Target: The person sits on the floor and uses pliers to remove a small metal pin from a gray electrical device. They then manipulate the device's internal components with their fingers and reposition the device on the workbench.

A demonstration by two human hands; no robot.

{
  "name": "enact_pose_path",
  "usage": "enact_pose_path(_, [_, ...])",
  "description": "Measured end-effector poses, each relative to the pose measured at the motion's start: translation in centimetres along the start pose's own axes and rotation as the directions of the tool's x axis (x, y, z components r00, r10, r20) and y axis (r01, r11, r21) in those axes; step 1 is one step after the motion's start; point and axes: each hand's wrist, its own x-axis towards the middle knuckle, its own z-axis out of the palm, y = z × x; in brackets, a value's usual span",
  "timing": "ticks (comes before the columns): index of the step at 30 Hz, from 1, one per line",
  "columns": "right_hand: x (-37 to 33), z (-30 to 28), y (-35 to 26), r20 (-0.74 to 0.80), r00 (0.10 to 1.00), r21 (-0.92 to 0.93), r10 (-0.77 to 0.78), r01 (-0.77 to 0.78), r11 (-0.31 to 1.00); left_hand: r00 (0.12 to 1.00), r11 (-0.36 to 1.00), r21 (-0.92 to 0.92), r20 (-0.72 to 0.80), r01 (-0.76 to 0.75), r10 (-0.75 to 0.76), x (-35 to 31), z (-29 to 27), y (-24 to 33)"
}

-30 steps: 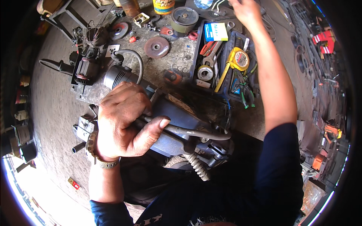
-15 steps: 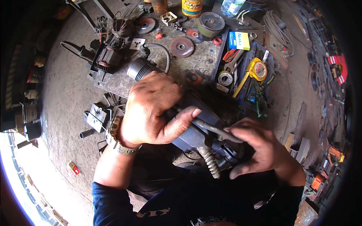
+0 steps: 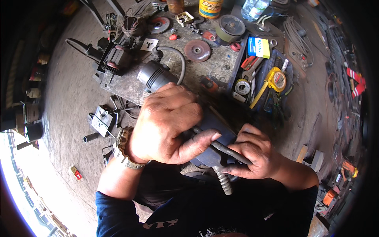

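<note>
A dark-blue power tool lies slantwise in front of me, a ribbed grey cylinder at its far-left end. My left hand is closed over its middle, thumb along the near side, hiding much of the body. At the near-right end, my right hand curls its fingers and thumb around the tool's rear part. A dark rod-like strip runs between the two hands. Below it hangs a grey coiled cord sleeve. What lies under the right palm is hidden.
Beyond the tool, a worn worktop bears a brown grinding disc, a lidded round container and a motor-like part. A tool tray at the right holds a yellow tape measure and a blue-yellow box.
My right hand has moved left and closed onto the tool's rear end; before, its fingers were more spread. The tool and my left hand have shifted slightly right and down in view.
</note>
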Motion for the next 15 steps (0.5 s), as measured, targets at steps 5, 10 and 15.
enact_pose_path(5, [0.3, 0.9, -0.4, -0.042, 0.999, -0.074, -0.007, 0.004, 0.997, 0.996, 0.998, -0.053, -0.082, -0.028, 0.023, 0.0, 0.6, -0.2])
enact_pose_path(10, [0.3, 1.5, -0.4, -0.060, 0.998, -0.142, -0.014, 0.005, 0.990, 0.995, 0.998, -0.056, -0.103, -0.022, 0.016, 0.1, 0.6, -0.2])
enact_pose_path(15, [0.5, 1.4, -0.5, -0.043, 0.998, -0.202, -0.041, 0.031, 0.979, 0.989, 0.999, -0.044, -0.147, -0.023, 0.016, 0.0, 0.9, -0.2])
